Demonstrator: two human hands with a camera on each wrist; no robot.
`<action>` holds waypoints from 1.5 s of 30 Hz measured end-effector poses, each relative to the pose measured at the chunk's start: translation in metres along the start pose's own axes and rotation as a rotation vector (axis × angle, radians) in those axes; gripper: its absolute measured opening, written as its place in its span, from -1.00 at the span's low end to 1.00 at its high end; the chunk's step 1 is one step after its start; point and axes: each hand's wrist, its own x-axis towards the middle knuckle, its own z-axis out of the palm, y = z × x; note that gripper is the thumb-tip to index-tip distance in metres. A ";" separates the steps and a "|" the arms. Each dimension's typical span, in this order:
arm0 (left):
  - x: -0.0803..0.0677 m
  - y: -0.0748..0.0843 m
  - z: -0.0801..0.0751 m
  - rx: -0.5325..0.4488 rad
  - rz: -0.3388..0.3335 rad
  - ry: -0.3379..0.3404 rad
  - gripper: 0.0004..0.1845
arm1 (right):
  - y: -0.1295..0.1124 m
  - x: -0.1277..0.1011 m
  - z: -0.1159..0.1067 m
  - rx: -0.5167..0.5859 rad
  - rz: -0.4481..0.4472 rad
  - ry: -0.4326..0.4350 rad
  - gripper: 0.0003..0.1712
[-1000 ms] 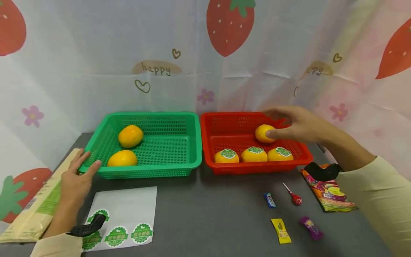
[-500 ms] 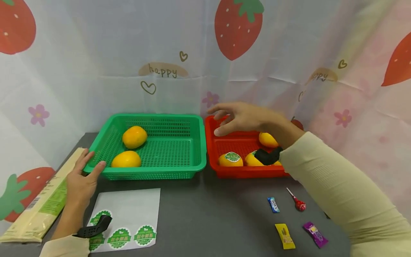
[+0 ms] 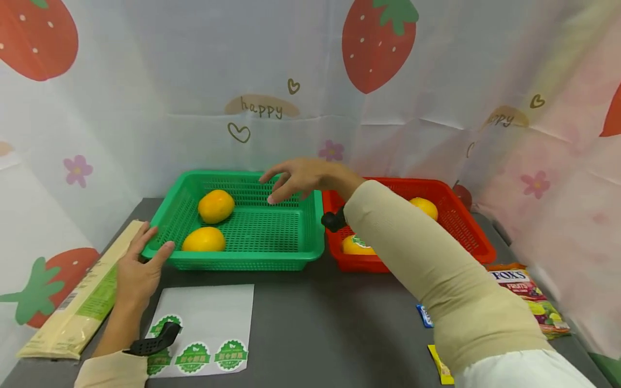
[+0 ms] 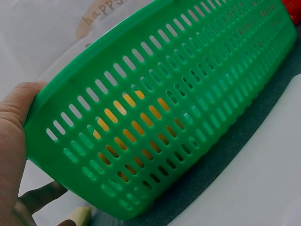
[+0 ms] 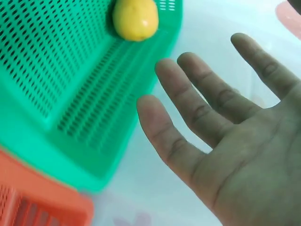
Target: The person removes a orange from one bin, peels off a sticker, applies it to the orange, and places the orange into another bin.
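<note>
My left hand (image 3: 140,264) rests at the near left corner of the green basket (image 3: 242,258). Its thumb and fingers spread to either side of that corner; the left wrist view has them against the rim and end. Over the green basket's right side hovers my right hand (image 3: 303,178), empty, fingers loosely extended. Two yellow-orange mangoes, a far mango (image 3: 216,206) and a near mango (image 3: 204,240), lie in the basket's left part. In the red basket (image 3: 475,237), a stickered mango (image 3: 356,245) and another mango (image 3: 423,208) show; my right arm hides the rest.
A white sheet (image 3: 213,307) with several round green stickers lies before the green basket. Left of it is a long cream-and-green packet (image 3: 92,296). A candy bag (image 3: 529,302) and wrapped candies, one yellow (image 3: 440,366), lie at right. A strawberry-print curtain (image 3: 194,64) hangs behind.
My right hand has moved left from the mango at the back of the red basket to above the green basket, carrying nothing. My left hand has stayed at the green basket's corner.
</note>
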 end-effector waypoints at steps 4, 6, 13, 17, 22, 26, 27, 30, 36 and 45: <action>-0.002 -0.002 -0.005 -0.014 0.002 0.012 -0.37 | -0.004 0.041 0.019 -0.159 -0.045 -0.027 -0.36; -0.003 -0.003 -0.009 -0.007 0.005 0.021 -0.37 | -0.006 0.061 0.031 -0.248 -0.081 -0.035 -0.39; -0.001 -0.001 -0.013 0.015 0.015 0.022 -0.38 | -0.014 0.111 0.058 -0.437 -0.137 -0.047 -0.38; -0.001 0.002 -0.009 0.010 0.019 0.019 -0.38 | -0.018 0.123 0.067 -0.499 -0.074 -0.075 -0.31; 0.001 0.002 -0.002 0.005 0.030 0.009 -0.40 | -0.018 0.133 0.078 -0.541 0.020 -0.115 -0.24; 0.003 -0.002 0.000 0.003 0.015 0.002 -0.39 | -0.019 0.144 0.088 -0.504 0.064 -0.168 -0.17; 0.003 -0.003 0.000 0.002 0.016 0.002 -0.39 | -0.020 0.146 0.091 -0.491 0.087 -0.178 -0.14; 0.004 -0.006 0.000 -0.007 0.020 0.001 -0.39 | -0.021 0.151 0.095 -0.442 0.153 -0.195 -0.09; 0.005 -0.011 0.001 -0.021 0.013 0.001 -0.39 | -0.022 0.157 0.106 -0.394 0.207 -0.234 0.03; 0.006 -0.009 -0.002 -0.054 0.037 -0.009 -0.40 | -0.031 0.151 0.097 -0.463 0.044 -0.208 -0.19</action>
